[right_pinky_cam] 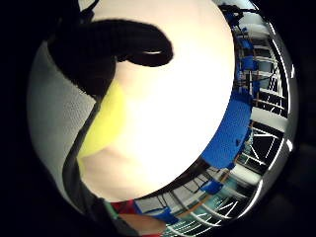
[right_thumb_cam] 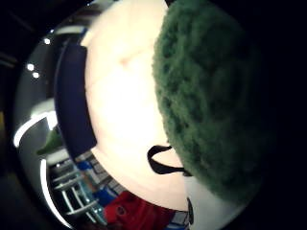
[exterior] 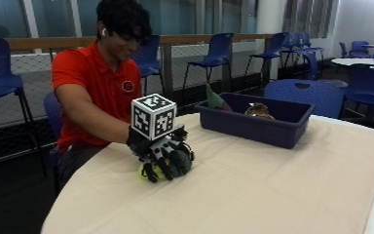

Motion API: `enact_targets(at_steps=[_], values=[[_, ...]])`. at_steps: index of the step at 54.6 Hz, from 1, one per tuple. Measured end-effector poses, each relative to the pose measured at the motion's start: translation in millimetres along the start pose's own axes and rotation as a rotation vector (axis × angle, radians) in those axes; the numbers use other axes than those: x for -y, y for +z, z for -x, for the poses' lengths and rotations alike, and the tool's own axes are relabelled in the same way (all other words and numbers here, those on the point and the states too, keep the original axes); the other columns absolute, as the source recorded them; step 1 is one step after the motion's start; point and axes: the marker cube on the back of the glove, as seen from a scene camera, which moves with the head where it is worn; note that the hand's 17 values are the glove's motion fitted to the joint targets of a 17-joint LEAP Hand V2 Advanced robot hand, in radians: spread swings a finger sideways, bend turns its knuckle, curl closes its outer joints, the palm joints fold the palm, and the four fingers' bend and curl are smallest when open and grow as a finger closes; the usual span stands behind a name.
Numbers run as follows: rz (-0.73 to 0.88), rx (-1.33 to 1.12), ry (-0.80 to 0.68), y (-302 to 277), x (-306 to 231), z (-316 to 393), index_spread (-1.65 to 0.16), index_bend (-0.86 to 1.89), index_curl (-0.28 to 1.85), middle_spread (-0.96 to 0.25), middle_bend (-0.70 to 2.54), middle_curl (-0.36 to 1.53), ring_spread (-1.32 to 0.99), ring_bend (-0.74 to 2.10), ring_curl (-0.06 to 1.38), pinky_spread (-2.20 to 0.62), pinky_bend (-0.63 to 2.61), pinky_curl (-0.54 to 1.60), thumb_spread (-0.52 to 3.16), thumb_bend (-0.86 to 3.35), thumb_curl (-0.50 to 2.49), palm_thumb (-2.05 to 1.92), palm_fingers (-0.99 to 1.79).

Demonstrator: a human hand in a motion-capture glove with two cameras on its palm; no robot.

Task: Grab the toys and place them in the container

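The desk (exterior: 271, 195), under a pale cloth, carries everything. Well beyond the grip sits a dark blue container (exterior: 255, 119) with toys already inside. The gloved right hand (exterior: 164, 158) rests low on the cloth, fingers curled around a green and yellow plush toy (exterior: 174, 165), apparently pinning it against the desk.

Container (exterior: 255, 127) on table (exterior: 271, 195) — toys (exterior: 259, 110) inside

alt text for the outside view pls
A seated person's gloved right hand curls its fingers around a green and yellow toy on a cloth-covered table. Further along the table, a dark blue container already holds toys.
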Motion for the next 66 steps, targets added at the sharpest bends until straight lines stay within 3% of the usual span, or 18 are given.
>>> enact_targets(at_steps=[13,26,48,66], values=[[-0.135,-0.118,-0.008,-3,-7,20,-0.41,0.13,0.24,-0.28,0.41,0.32,-0.33,0.93,0.39,-0.21,1.10,0.31,1.44,0.20,0.40,0.43,0.53],[-0.167,-0.052,-0.030,-35,-14,32,-0.41,0.17,0.26,-0.37,0.44,0.37,-0.46,0.98,0.42,-0.37,1.14,0.34,1.27,0.24,0.56,0.65,0.72],[-0.235,-0.004,-0.099,-147,-13,106,-0.44,0.17,0.33,-0.46,0.42,0.45,-0.53,0.92,0.43,-0.42,1.05,0.34,1.00,0.21,0.76,0.74,0.79],[-0.245,0.041,-0.226,-197,3,214,-0.45,0.16,0.36,-0.49,0.38,0.51,-0.55,0.89,0.45,-0.43,1.04,0.35,0.90,0.18,0.88,0.75,0.79]])
